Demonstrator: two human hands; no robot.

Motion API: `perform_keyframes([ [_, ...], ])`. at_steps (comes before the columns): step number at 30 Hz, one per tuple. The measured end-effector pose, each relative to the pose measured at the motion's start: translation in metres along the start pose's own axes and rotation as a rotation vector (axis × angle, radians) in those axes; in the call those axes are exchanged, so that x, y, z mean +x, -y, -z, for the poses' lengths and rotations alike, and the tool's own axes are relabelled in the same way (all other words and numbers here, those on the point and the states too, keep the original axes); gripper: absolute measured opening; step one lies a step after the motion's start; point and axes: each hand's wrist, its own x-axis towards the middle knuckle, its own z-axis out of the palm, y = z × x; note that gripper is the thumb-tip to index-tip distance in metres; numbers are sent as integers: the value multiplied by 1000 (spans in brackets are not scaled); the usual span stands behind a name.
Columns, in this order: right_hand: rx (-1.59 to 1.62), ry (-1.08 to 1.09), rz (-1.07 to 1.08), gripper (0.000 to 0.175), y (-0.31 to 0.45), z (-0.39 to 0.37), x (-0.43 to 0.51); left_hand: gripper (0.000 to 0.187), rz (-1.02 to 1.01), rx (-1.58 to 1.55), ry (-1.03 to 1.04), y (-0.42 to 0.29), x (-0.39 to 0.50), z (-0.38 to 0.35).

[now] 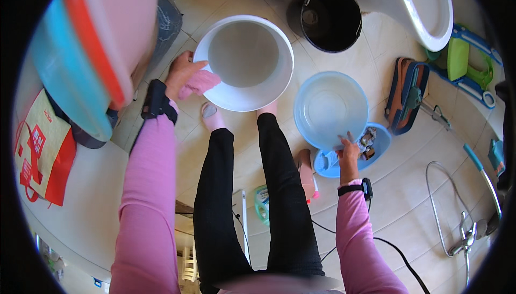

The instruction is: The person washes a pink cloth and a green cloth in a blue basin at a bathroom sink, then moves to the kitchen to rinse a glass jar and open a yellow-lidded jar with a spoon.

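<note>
My left hand (pixel 181 74) grips the left rim of a white plastic bucket (pixel 287 80) together with a pink cloth (pixel 201 83), which hangs partly over the rim. Cloudy greyish water (pixel 244 54) stands in the bucket. On the right, my right hand (pixel 348 152) holds the near rim of a light-blue plastic basin (pixel 331 104), fingers over its edge. Beneath that basin's near side is a smaller blue tub (pixel 385 146) with a ridged washboard part (pixel 327 160) and some patterned fabric in it.
A black bucket (pixel 330 19) stands beyond the basin. Stacked coloured basins (pixel 76 60) crowd the upper left, above a red and beige bag (pixel 44 144). At the right are a folded blue and brown item (pixel 407 96) and a shower hose (pixel 431 201). A green bottle (pixel 262 205) stands near my legs.
</note>
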Motion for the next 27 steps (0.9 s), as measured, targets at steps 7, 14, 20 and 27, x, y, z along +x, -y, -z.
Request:
perform_keyframes([
  [7, -27, 54, 8, 56, -32, -57, 46, 47, -69, 347, 88, -17, 19, 11],
  [14, 134, 55, -19, 56, -53, -96, 97, 46, -69, 188, 292, -51, -34, 2],
  [20, 183, 64, -99, 56, -70, -112, 116, 47, -85, 31, 386, -91, -85, -40],
  [27, 406, 72, -171, 58, -88, -122, 115, 40, -175, 30, 333, -119, -119, -105],
])
